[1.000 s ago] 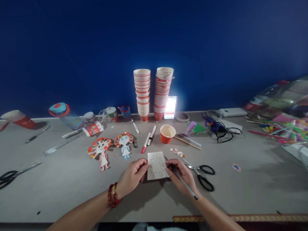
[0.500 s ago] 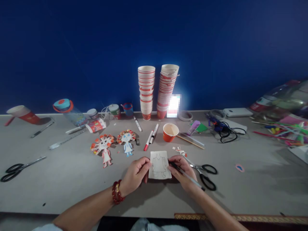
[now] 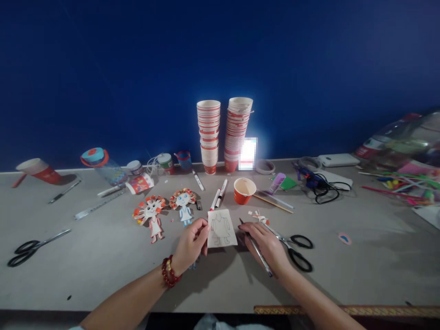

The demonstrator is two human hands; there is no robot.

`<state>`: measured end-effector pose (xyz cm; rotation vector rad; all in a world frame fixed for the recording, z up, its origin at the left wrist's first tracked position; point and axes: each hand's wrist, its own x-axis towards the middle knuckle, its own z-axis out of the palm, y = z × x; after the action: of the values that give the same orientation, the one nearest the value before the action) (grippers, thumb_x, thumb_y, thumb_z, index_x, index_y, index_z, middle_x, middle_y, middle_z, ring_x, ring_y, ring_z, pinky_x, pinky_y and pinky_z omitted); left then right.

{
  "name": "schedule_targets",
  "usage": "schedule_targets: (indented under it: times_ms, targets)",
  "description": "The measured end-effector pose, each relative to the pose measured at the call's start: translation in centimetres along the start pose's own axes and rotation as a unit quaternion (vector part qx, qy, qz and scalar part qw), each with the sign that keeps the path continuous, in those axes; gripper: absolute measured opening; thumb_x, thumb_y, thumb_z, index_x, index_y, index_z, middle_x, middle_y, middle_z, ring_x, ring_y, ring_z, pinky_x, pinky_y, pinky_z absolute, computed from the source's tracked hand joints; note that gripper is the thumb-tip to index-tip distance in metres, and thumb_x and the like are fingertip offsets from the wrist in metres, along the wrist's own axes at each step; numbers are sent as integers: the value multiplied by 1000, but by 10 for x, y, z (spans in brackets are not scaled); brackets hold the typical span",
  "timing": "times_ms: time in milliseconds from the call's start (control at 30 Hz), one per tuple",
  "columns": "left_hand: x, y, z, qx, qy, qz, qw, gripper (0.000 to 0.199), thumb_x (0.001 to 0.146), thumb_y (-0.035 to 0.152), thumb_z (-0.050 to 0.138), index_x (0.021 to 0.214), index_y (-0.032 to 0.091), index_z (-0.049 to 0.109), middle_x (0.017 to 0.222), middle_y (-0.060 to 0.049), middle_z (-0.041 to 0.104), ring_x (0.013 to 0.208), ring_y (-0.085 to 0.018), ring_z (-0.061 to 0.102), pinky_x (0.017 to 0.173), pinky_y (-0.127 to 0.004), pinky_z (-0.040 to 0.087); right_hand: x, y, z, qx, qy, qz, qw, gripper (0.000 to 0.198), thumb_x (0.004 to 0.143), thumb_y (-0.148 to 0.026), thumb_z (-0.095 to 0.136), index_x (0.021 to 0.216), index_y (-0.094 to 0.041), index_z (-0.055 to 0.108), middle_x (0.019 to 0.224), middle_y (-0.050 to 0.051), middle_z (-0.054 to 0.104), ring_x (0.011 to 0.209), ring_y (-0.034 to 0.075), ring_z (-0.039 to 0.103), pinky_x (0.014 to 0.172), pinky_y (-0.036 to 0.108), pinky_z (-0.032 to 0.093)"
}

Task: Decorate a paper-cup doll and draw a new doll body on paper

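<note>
My left hand [image 3: 192, 239] pinches the left edge of a small white paper [image 3: 222, 228], which bears a pencil-like outline of a dress, arms and feet. Just right of the paper, my right hand [image 3: 264, 242] is closed around a pen [image 3: 258, 254], its dark tip pointing up and left. That hand is apart from the paper. Black-handled scissors [image 3: 292, 245] lie beside my right hand. Two paper dolls, one red [image 3: 153, 217] and one blue [image 3: 184, 206], lie to the left. An orange paper cup [image 3: 244, 191] stands beyond the paper, with markers [image 3: 222, 192] beside it.
Two tall paper cup stacks [image 3: 208, 137] stand by the blue wall. Another pair of scissors [image 3: 34, 247] and a ruler [image 3: 98, 206] lie left. Rightward are paper scraps [image 3: 261, 217], a glue gun [image 3: 311, 178] with cable, and clear bottles [image 3: 392, 137].
My right hand has let go of the paper and moved slightly right, keeping the pen. My left hand has shifted the paper up and left. The whole view has turned slightly.
</note>
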<state>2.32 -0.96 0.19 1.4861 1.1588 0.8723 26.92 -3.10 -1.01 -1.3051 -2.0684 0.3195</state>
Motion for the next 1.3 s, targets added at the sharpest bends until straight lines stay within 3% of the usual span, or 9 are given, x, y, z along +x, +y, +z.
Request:
schedule_targets:
  times_ms: [167, 267, 333, 467, 600, 767, 967, 1300]
  targets:
    - [4, -1, -4, 1, 11, -3, 1000, 31, 94, 46, 47, 76, 21, 49, 45, 9, 46, 35, -10, 50, 39, -19, 33, 15, 3, -1, -168, -107, -80, 977, 23, 91, -10, 55, 109, -20, 67, 105, 9, 70, 99, 26, 60, 91, 40, 47]
    - [4, -1, -4, 0, 16, -3, 1000, 31, 94, 46, 47, 76, 21, 50, 44, 8, 47, 34, -11, 49, 39, -19, 33, 21, 3, 0, -204, -103, -77, 971, 25, 91, -9, 54, 110, -20, 68, 109, 11, 70, 102, 29, 59, 92, 43, 45]
    - [5, 0, -5, -1, 20, -2, 1000, 30, 93, 46, 49, 76, 21, 51, 43, 8, 48, 34, -11, 49, 39, -19, 33, 25, -2, -2, -169, -76, -66, 980, 26, 92, -9, 49, 108, -19, 68, 111, 11, 69, 104, 29, 58, 92, 42, 44]
    - [6, 0, -8, -6, 28, -2, 1000, 30, 93, 47, 51, 76, 21, 53, 42, 7, 49, 34, -11, 49, 40, -20, 33, 33, -19, -5, 31, -49, -2, 998, 22, 99, -21, 45, 106, -19, 65, 101, 7, 70, 92, 22, 61, 83, 34, 46]
    - [7, 0, -8, -19, 38, -1, 999, 32, 92, 49, 51, 76, 21, 52, 42, 7, 48, 34, -12, 48, 38, -20, 32, 37, -25, 6, 170, -71, 105, 977, 24, 98, -35, 47, 83, -20, 59, 68, -1, 58, 62, 15, 51, 59, 25, 39]
    - [9, 1, -8, -53, 36, -5, 998, 35, 91, 54, 51, 77, 21, 52, 44, 7, 48, 34, -11, 48, 37, -19, 31, 35, -18, 25, 298, -44, 150, 942, 31, 97, -42, 47, 75, -20, 52, 63, -4, 46, 58, 12, 42, 55, 23, 35]
    - [10, -1, -7, -94, 29, -10, 995, 36, 89, 55, 53, 79, 21, 52, 52, 6, 50, 38, -11, 49, 38, -20, 37, 30, -22, 32, 357, -56, 166, 917, 36, 96, -48, 48, 74, -20, 49, 61, -4, 46, 55, 11, 40, 51, 23, 33]
    - [7, 2, -7, -90, 28, -2, 996, 40, 91, 54, 53, 71, 19, 54, 52, 4, 52, 41, -12, 52, 40, -22, 37, 28, -20, 31, 289, -52, 121, 948, 30, 98, -39, 46, 75, -20, 51, 62, -4, 49, 57, 11, 45, 57, 23, 37]
